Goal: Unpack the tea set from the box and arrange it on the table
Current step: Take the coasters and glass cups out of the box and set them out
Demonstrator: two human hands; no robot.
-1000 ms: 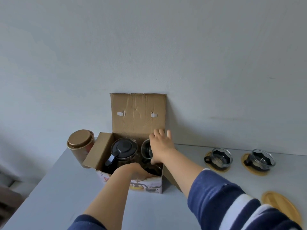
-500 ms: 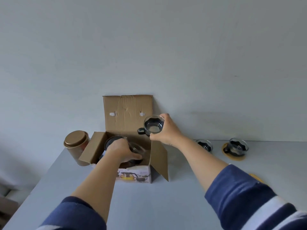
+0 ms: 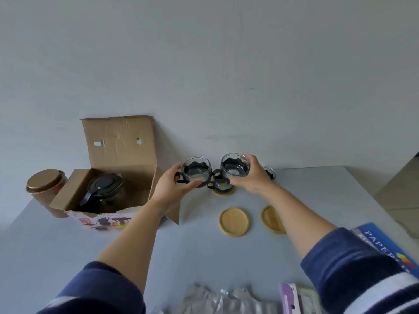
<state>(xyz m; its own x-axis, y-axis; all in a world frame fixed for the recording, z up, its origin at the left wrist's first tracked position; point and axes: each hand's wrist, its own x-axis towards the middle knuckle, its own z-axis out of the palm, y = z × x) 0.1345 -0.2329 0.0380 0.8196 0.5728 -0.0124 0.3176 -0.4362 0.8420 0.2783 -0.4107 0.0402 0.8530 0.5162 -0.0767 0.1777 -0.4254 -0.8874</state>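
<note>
Fingers and thumb of the left hand [image 3: 169, 189] curl round a glass cup [image 3: 196, 171] with a black holder, thumb along its near side; the cup is held above the table [image 3: 192, 257], just right of the box. The right hand [image 3: 255, 177] clasps a second glass cup [image 3: 235, 165] in the same way, fingers wrapped over its right side, handle pointing left. The two cups are side by side, close together but apart. Below and between them a third cup [image 3: 221, 185] stands on a wooden coaster [image 3: 223, 191]; a fourth cup [image 3: 269, 172] shows partly behind the right hand. Nearer lie two bare coasters, one [image 3: 234, 221] left of the other [image 3: 272, 219], the latter partly hidden by the right forearm. At left the open cardboard box [image 3: 108, 191] holds a black-lidded teapot [image 3: 104, 189]. A copper-coloured tin [image 3: 46, 189] stands left of the box. A blue paper pack [image 3: 383, 245] lies at near right.
</note>
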